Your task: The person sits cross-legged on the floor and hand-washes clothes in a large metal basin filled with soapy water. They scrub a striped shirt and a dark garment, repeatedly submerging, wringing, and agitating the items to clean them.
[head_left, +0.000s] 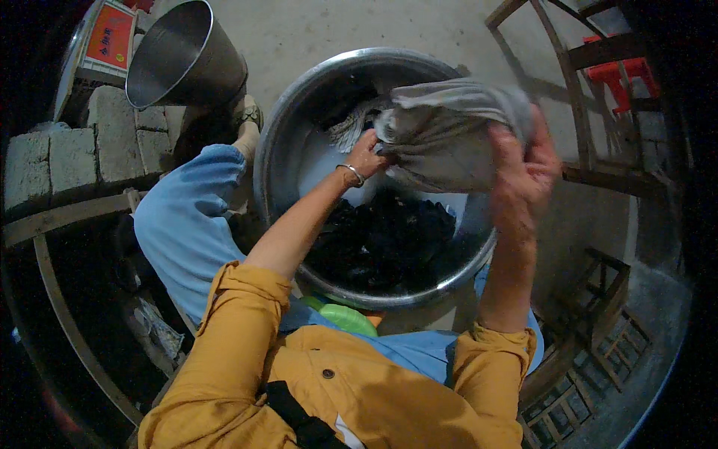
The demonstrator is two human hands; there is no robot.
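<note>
Between my two hands a grey, wet-looking cloth point(456, 142) is stretched above a wide metal basin point(265, 153). My left hand point(365, 159), with a bangle on its wrist, is closed on the bunched left end. The right end is gripped by my right hand point(523, 168), which is blurred by motion and raised over the basin's right rim. Below, a heap of black cloth point(389, 243) lies in the near part of the basin. A pale ribbed piece of fabric point(348, 133) rests at the far left inside, beside some dark cloth.
A metal bucket point(213, 75) stands at the far left, near stacked grey bricks point(114, 135) and a red-and-white box point(109, 37). Wooden frames point(583, 123) and a red plastic object point(621, 75) are on the right. Something green point(348, 319) lies below the basin's near rim.
</note>
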